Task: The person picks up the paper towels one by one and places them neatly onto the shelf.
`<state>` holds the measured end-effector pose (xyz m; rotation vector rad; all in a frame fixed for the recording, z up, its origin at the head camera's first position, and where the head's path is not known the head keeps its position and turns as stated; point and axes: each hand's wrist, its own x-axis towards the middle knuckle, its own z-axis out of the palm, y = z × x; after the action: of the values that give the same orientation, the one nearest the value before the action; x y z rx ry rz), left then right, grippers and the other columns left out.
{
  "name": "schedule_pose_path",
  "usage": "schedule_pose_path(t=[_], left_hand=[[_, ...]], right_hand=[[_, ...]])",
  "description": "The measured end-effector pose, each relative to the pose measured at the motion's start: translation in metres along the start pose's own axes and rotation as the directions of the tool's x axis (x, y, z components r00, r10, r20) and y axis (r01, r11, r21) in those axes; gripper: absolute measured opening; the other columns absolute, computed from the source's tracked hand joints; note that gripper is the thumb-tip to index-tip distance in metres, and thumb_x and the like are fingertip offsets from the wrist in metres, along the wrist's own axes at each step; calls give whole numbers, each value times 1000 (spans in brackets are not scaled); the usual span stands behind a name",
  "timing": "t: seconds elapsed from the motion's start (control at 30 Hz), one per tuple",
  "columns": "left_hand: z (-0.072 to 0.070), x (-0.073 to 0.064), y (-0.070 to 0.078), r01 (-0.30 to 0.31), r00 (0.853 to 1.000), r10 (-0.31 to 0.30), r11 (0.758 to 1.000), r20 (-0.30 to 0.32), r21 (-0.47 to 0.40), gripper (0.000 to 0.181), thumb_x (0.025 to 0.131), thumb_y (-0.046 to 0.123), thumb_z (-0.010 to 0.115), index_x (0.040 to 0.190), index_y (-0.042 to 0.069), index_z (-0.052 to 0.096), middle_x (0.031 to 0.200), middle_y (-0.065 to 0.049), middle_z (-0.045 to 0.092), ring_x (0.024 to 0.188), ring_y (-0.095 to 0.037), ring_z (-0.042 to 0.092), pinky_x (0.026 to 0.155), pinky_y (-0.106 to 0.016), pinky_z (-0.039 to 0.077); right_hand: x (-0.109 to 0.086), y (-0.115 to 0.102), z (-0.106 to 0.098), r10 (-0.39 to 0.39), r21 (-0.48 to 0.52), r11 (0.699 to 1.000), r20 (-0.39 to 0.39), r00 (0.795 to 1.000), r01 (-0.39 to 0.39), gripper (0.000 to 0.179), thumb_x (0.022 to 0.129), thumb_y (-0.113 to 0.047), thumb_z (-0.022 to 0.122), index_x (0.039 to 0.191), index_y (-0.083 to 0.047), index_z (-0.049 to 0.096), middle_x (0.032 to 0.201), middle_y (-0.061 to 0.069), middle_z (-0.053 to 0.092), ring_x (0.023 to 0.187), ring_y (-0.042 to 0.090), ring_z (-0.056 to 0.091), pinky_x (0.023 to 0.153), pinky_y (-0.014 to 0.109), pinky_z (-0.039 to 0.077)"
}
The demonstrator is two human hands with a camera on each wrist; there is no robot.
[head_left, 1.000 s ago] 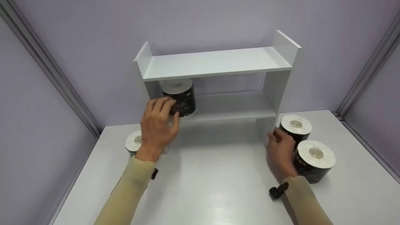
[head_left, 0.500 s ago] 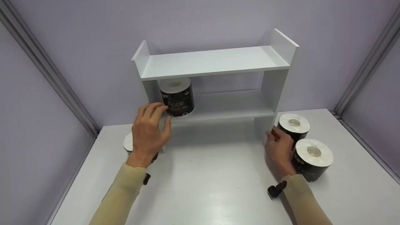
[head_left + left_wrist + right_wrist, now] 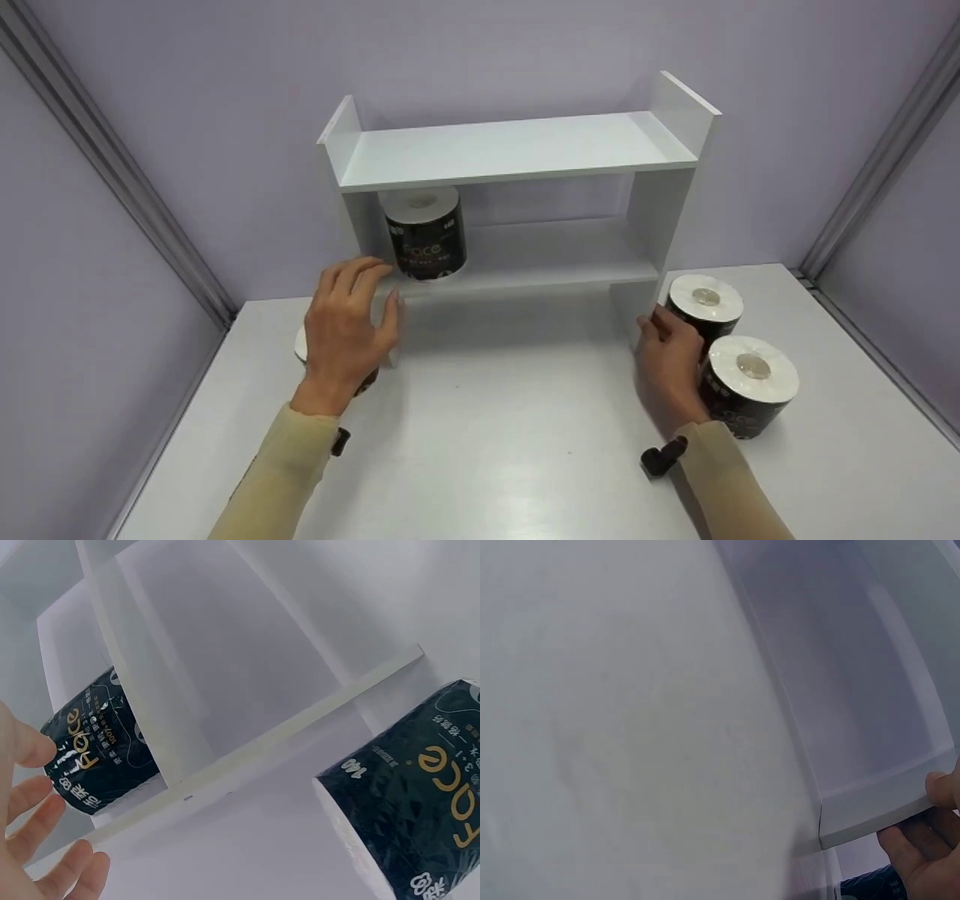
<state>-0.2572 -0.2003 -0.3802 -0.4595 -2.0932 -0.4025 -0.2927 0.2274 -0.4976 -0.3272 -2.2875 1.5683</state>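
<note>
Sleeves in pale beige (image 3: 277, 472) reach over a glossy white worktop (image 3: 495, 465). At right stands a white paper roll in black wrap (image 3: 750, 390), upright, just beside the right hand (image 3: 670, 360). That hand pinches the front edge of the right side panel (image 3: 660, 214) of a white open shelf unit (image 3: 517, 150) between thumb and fingers. The left hand (image 3: 341, 330) is raised before the left side panel (image 3: 343, 146), fingers parted and gently curved. Mostly hidden behind it, a second black-wrapped roll (image 3: 420, 795) stands on the worktop. A third black-wrapped roll (image 3: 705, 304) stands beyond the right hand. On the lower shelf (image 3: 551, 251), at its left end, an upright black-wrapped roll with gold lettering (image 3: 425, 236) sits just beyond and right of the left fingertips, a slim gap between. Behind rises a lilac-grey wall (image 3: 495, 60).
</note>
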Motion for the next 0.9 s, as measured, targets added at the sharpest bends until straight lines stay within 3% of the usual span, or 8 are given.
schedule_pose_path(t=[0.4,0.6,0.73,0.9], left_hand=[[-6,-13,-15,49,999,-49,999,-4,-5,29,94,11,77,122,5,75,127,-13,72,120,-37,63,97,-52,59],[-8,-24,-23,74,997,-74,997,-10,-8,29,94,10,77,122,5,75,125,-14,72,119,-39,63,94,-53,59],[-9,-32,-28,125,992,-126,992,-25,-25,27,94,9,77,121,3,75,125,-16,72,121,-40,63,96,-55,58],[-8,-47,-35,188,981,-190,981,-44,-49,26,94,10,76,120,2,75,125,-16,71,120,-41,63,97,-56,57]], right_hand=[[1,0,0,-13,-2,1000,10,1000,13,42,111,-26,59,153,-22,60,145,11,68,135,23,64,113,43,54],[3,3,1,-87,-46,995,-36,996,86,39,109,-17,62,148,-12,65,134,15,74,124,25,70,101,33,59],[6,5,1,-126,-78,989,-53,991,122,38,108,-15,63,145,-10,67,130,15,76,119,24,72,96,27,58],[5,5,1,-107,-65,992,-34,994,105,39,109,-17,62,147,-13,66,134,14,74,124,24,70,106,39,57]])
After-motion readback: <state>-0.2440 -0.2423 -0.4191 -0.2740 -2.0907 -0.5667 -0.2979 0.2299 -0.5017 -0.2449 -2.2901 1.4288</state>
